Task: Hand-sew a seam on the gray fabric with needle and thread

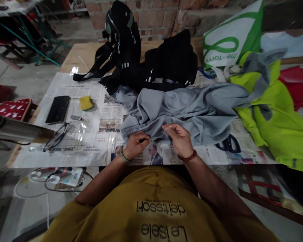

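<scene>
My left hand (pixel 137 145), with a green bead bracelet, is closed in a pinch at the near edge of the grey cloth (pixel 181 104). My right hand (pixel 178 138), wearing a dark red bracelet, pinches too, a little higher and to the right. Between the two runs a thin pale thread (pixel 157 136), with its ends hidden in my fingers. Whether a needle is there is too small to tell. The grey cloth lies crumpled just beyond both hands. Right of my right hand, partly under the cloth, are dark blue scissor handles (pixel 229 144).
Newspaper under clear plastic covers the table (pixel 91 148). At left lie a phone (pixel 57 109), a yellow sponge (pixel 86 103) and a metal cylinder (pixel 20 129). Black bags (pixel 171 57) stand behind; a yellow-green garment (pixel 267 111) and a green-white bag (pixel 229 40) are at right.
</scene>
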Motion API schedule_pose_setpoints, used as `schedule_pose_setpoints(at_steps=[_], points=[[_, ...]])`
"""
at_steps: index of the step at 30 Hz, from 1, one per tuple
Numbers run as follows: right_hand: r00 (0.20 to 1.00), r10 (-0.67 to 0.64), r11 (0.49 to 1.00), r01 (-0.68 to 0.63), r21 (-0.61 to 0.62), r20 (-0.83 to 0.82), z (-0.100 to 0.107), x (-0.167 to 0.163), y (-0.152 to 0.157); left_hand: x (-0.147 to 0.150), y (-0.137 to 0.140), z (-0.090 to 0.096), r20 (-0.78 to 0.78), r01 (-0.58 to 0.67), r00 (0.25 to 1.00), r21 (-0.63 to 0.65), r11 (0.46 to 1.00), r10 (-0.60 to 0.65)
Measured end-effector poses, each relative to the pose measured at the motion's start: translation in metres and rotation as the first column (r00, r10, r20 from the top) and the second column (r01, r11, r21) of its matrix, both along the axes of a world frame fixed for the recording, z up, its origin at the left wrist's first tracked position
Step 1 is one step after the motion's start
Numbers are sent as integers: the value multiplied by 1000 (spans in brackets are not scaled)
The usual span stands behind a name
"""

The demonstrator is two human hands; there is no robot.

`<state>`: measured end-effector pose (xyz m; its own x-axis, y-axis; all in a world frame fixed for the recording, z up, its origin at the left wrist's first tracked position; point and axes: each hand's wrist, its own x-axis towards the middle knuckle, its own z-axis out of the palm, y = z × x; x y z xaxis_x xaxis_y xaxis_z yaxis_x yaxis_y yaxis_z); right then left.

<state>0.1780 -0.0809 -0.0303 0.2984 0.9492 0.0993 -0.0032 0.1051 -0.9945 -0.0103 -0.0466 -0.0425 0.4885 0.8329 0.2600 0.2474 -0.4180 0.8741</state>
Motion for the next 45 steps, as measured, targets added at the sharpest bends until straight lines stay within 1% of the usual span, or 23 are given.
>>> schedule_pose_setpoints(at_steps=[1,3,5,7,9,11,13,15,19,25,29,33,39,42,45], points=[[1000,10,1000,-10,-5,-7,4,2,0,0,0,0,0,-1,1000,-2,1000,1],[995,86,995,-88,-36,-56,15,4,1,-1,0,0,-4,-3,1000,-10,1000,3],[962,187,974,-208,-92,-201,25,4,2,-1,0,1,-9,1,1000,-25,1000,-1],[895,251,939,-317,-130,-368,32,2,6,-1,0,1,-18,5,1000,-41,999,-5],[846,254,919,-362,-154,-468,36,2,14,-1,1,2,-14,-2,1000,-50,999,2],[836,211,927,-336,-169,-506,38,6,24,-1,1,1,3,-7,1000,-48,999,7],[850,158,947,-275,-167,-502,41,13,36,-1,1,0,21,-8,1000,-47,999,9],[875,115,969,-202,-139,-470,47,24,48,-1,2,-1,26,-9,1000,-53,999,10],[916,95,992,-118,-37,-391,61,47,70,-2,2,-1,23,-8,1000,-82,997,10],[958,48,994,-17,112,-283,81,83,99,-3,3,0,16,-5,1000,-91,996,7],[976,30,988,4,155,-217,93,99,113,-3,3,-1,13,-16,1000,-88,996,18],[984,32,984,0,179,-175,107,102,121,-2,3,0,19,-11,1000,-96,995,13],[991,44,988,-25,150,-123,129,97,135,-3,3,1,20,-9,1000,-101,995,11],[992,57,989,-41,140,-113,131,95,144,-3,3,0,40,-10,999,-99,995,14],[987,87,986,-66,153,-137,124,82,136,-3,3,-2,58,-13,998,-103,995,20]])
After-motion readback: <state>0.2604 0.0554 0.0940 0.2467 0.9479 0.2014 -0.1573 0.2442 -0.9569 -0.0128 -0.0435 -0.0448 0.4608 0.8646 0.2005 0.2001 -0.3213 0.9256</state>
